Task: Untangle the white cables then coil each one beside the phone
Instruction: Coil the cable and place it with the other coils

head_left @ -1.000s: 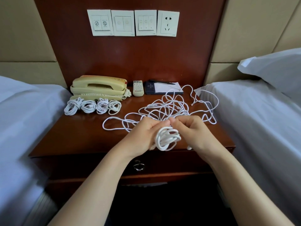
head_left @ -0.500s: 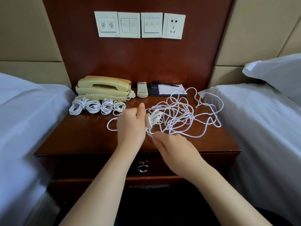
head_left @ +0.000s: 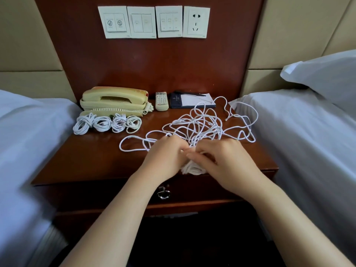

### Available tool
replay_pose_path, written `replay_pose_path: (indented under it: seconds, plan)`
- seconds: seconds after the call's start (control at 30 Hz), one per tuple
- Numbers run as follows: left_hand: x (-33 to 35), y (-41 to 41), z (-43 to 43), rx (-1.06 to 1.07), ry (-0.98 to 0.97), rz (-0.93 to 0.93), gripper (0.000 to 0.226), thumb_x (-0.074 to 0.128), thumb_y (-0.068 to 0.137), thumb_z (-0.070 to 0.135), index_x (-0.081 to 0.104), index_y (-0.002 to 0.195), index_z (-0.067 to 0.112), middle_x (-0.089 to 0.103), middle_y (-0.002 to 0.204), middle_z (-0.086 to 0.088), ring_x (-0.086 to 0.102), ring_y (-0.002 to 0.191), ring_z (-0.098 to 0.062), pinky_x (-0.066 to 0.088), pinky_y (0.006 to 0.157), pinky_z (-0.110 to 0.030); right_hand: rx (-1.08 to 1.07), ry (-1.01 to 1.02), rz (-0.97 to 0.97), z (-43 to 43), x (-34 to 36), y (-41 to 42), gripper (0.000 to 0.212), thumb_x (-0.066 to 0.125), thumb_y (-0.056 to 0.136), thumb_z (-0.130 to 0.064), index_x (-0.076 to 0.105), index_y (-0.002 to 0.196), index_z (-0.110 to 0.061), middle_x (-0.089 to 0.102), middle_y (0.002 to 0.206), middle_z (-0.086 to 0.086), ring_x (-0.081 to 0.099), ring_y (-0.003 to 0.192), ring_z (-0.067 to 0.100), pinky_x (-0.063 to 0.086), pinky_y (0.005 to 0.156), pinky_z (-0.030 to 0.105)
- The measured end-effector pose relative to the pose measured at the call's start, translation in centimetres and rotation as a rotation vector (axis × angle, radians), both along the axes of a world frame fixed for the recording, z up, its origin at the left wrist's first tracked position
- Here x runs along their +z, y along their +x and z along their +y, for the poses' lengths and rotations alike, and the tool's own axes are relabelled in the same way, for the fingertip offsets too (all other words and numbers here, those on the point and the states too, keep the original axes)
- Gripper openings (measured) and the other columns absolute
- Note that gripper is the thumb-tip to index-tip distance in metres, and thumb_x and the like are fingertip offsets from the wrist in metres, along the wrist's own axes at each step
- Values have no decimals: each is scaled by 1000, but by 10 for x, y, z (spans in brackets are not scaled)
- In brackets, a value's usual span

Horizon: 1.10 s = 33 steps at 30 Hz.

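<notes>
A loose tangle of white cables (head_left: pixel 202 126) sprawls over the right half of the wooden nightstand (head_left: pixel 92 160). Near its front edge my left hand (head_left: pixel 163 157) and my right hand (head_left: pixel 221 162) meet over a small coil of white cable (head_left: pixel 192 168), both with fingers curled on it; most of the coil is hidden between them. Several finished white coils (head_left: pixel 107 124) lie in a row in front of the cream phone (head_left: pixel 113 101) at the back left.
A remote control (head_left: pixel 161 101) and a notepad with a pen (head_left: pixel 192 100) lie at the back of the nightstand. Beds with white sheets flank it, left (head_left: pixel 28 141) and right (head_left: pixel 308 141). A switch and socket panel (head_left: pixel 154 22) is on the wall.
My hands have come back toward the front edge with the coil. The right hand has risen from under the cable to meet the left over the coil.
</notes>
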<state>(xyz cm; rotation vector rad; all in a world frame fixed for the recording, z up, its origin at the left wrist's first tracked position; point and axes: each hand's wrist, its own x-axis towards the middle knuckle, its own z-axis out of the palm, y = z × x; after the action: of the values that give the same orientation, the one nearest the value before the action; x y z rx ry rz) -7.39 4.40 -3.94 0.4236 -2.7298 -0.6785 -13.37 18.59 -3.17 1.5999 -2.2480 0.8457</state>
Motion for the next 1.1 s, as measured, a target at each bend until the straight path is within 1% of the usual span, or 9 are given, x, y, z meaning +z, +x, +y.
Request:
replay_pose_path:
  seconds: [0.17,0.27,0.4,0.57,0.7,0.8,0.9,1.0,1.1]
  plan:
    - [-3,6,3,-270,539,36,41,52,96,21,60,61,0,40,39,8,31,36,-4,27,42,-17,201,-94,-540,6,1,-14,31,56,91,-28,57,63,-15,48,53,-7,40,50,3,31,50,13]
    - [-2,8,7,-342,775,52,44,45,99,15,55,75,-21,39,39,-1,28,33,-7,24,38,-14,304,-207,-761,3,-2,-14,37,52,92,-30,57,62,-7,49,56,-1,41,52,6,34,52,15]
    - [-1,12,15,-371,1022,65,34,37,99,7,51,70,-3,31,36,2,22,31,-4,23,37,-14,276,-291,-777,-1,-2,-6,42,44,92,-30,46,61,-2,40,57,10,32,53,21,29,50,23]
    - [2,15,18,-379,1330,100,32,44,82,7,45,51,13,27,36,6,19,31,-4,18,40,-15,181,-317,-692,-6,-9,-5,40,39,96,-29,44,65,-4,36,54,-8,30,50,3,27,49,15]
    - [5,11,16,-215,1695,122,46,23,95,10,42,53,12,27,30,5,20,22,-3,21,34,-10,141,-218,-592,-7,-16,1,26,40,96,-23,46,73,-13,41,58,-15,35,55,2,29,53,15]
    - [3,12,16,-96,1739,135,49,25,95,8,47,52,12,25,31,7,19,24,-3,18,34,-12,121,-140,-445,-8,-18,5,25,44,86,-45,44,74,-23,48,62,-11,41,57,4,36,57,25]
    - [4,9,22,34,1626,118,52,29,97,13,50,50,13,26,32,5,20,25,-5,17,34,-13,-2,-169,-388,-14,-24,5,56,37,82,-64,54,80,-10,62,67,5,56,63,21,47,64,38]
    - [7,7,26,184,1500,173,46,33,99,27,49,59,12,31,35,3,23,25,-7,18,36,-15,-62,-223,-401,-20,-26,6,59,36,81,-65,55,73,-9,62,62,5,51,57,17,42,58,31]
    - [1,8,26,236,1175,266,66,21,99,52,59,67,9,55,48,-6,49,40,-14,39,45,-21,-60,-245,-428,-26,-27,8,59,36,83,-62,58,71,-9,63,61,-1,52,55,14,42,56,32]
